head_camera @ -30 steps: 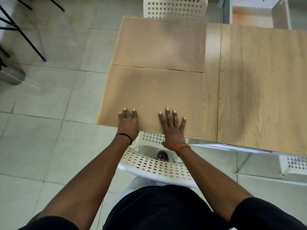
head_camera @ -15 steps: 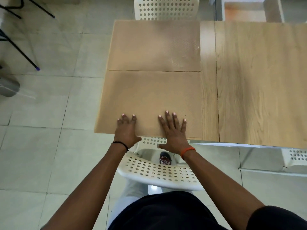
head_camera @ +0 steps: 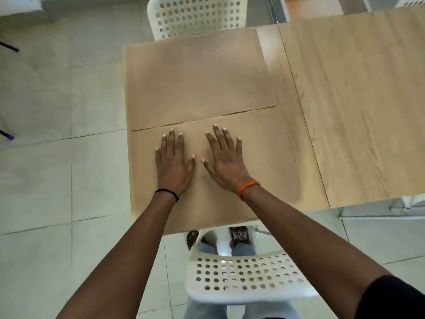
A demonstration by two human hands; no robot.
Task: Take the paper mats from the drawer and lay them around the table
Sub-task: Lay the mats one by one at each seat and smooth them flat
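Paper mats on the table — smoothing step.
Left hand and right hand lay spread, flat on the near mat, just below the far mat; next likely called for lifting off — more mats elsewhere.

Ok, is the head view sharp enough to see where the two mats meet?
Head view: yes, the seam shows between the near mat and the far mat; soft motion blur overall, wide-angle bending at the table edges, even light, no glare, both hands legible.
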